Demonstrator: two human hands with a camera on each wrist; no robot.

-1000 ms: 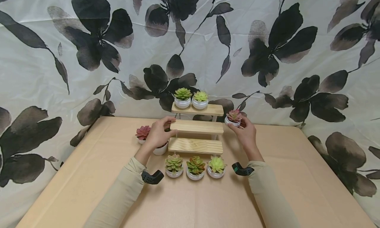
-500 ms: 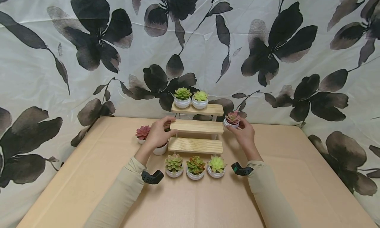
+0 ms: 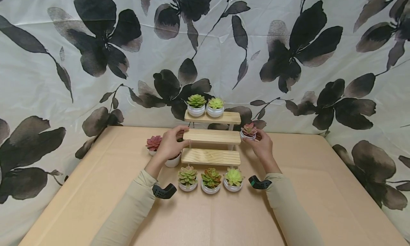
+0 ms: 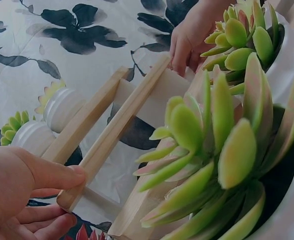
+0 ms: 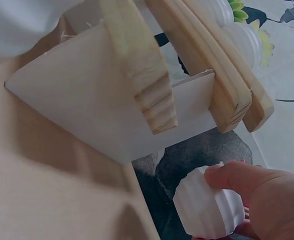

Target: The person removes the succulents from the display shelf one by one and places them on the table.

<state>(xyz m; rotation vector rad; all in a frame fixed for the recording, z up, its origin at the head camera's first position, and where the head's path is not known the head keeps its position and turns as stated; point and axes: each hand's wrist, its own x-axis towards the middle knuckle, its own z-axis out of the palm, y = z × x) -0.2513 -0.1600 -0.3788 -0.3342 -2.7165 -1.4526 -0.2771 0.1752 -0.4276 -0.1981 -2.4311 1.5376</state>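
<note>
A three-tier wooden display stand (image 3: 211, 136) with pale side supports stands mid-table. My left hand (image 3: 169, 145) pinches the left end of its middle shelf, thumb (image 4: 69, 175) above and fingers below. To the right of that shelf, my right hand (image 3: 264, 145) holds a pink potted succulent (image 3: 249, 128) by its white pot (image 5: 206, 205), raised off the table close to the shelf's right end. On the top shelf sit two green potted succulents, one at the left (image 3: 196, 104) and another (image 3: 215, 106) beside it. The middle and lower shelves are bare.
Three potted succulents line the table in front of the stand: left (image 3: 187, 177), middle (image 3: 211, 180) and right (image 3: 233, 179). Behind my left hand are a red succulent (image 3: 154, 143) and another white pot (image 3: 173, 162), both partly hidden. A floral cloth (image 3: 230, 61) hangs behind the table (image 3: 304, 175).
My right hand has moved a little left and down with the pink succulent, bringing it nearer the middle shelf's right end. My left hand stays on the shelf.
</note>
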